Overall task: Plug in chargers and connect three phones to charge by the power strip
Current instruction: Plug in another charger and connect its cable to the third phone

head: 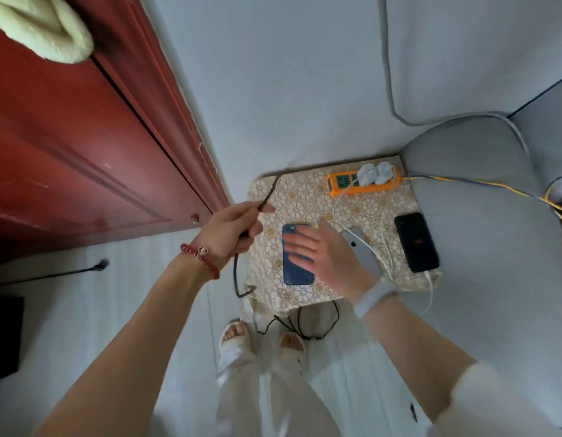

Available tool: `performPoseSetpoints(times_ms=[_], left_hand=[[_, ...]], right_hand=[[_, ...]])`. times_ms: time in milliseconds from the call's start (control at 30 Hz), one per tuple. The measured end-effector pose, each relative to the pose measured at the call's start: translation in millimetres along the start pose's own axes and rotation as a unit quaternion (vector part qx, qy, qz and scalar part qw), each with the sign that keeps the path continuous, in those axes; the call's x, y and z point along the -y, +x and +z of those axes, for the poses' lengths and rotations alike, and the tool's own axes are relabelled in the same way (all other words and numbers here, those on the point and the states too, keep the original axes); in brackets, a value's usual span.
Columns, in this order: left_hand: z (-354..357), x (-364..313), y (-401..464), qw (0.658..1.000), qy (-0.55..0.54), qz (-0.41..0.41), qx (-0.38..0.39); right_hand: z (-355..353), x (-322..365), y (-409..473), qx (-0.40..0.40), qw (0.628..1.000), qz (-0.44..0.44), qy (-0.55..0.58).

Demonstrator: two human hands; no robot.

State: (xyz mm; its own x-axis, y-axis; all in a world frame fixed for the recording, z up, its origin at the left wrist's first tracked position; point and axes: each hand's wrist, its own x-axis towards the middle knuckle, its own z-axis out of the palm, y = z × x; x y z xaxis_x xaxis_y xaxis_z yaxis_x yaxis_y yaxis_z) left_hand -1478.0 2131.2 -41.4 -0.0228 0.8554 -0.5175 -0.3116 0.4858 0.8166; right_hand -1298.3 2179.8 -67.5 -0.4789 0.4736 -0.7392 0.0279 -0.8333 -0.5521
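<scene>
On a small table with a floral cloth (308, 197) lie a blue phone (297, 269), a silver phone (363, 250) and a black phone (417, 241). An orange power strip (342, 186) at the far edge carries two white chargers (376, 173); their white cables run to the silver and black phones. My left hand (232, 230) grips a black cable (267, 195) whose free end sticks up over the table. My right hand (324, 257) rests flat on the blue phone, fingers spread.
A red wooden door (84, 137) stands to the left. A grey sofa (481, 171) borders the table on the right, with a yellow-blue cord (481, 182) running across it. More black cable (305, 326) hangs below the table front near my slippered feet.
</scene>
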Motion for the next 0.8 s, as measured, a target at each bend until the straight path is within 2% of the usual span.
performPoseSetpoints(times_ms=[67, 100, 200, 267, 333, 400, 600, 667, 733, 800], left_hand=[[6.1, 11.8, -21.1, 0.997, 0.076, 0.001, 0.025], [9.9, 17.9, -32.2, 0.994, 0.104, -0.007, 0.028], [15.4, 30.4, -58.4, 0.994, 0.104, -0.022, 0.001], [14.5, 31.1, -67.6, 0.994, 0.106, -0.022, -0.016], [14.3, 27.4, -65.2, 0.991, 0.129, -0.017, -0.006], [15.2, 24.4, -57.1, 0.990, 0.140, -0.012, -0.005], [-2.0, 26.0, -31.1, 0.987, 0.137, -0.008, -0.081], [-13.0, 28.1, -24.3, 0.992, 0.097, -0.024, -0.079], [-19.3, 29.2, -19.8, 0.996, 0.044, -0.040, -0.064], [-21.3, 26.7, -12.5, 0.996, 0.015, -0.074, -0.049]], right_hand=[[5.3, 18.9, 10.3, 0.065, 0.989, 0.045, 0.126], [9.4, 27.8, 14.0, 0.071, 0.981, 0.055, 0.173], [18.9, 52.3, 23.4, 0.053, 0.963, 0.053, 0.260], [22.8, 59.9, 27.4, 0.017, 0.960, 0.063, 0.273], [28.4, 63.4, 35.6, -0.019, 0.971, 0.062, 0.232], [37.2, 69.6, 41.2, -0.024, 0.985, 0.045, 0.167], [62.4, 118.6, 55.9, 0.033, 0.997, -0.065, 0.030], [73.7, 125.3, 53.4, 0.043, 0.995, -0.095, 0.004], [70.8, 120.7, 42.9, 0.088, 0.990, -0.104, -0.040], [56.6, 110.9, 28.3, 0.132, 0.975, -0.103, -0.145]])
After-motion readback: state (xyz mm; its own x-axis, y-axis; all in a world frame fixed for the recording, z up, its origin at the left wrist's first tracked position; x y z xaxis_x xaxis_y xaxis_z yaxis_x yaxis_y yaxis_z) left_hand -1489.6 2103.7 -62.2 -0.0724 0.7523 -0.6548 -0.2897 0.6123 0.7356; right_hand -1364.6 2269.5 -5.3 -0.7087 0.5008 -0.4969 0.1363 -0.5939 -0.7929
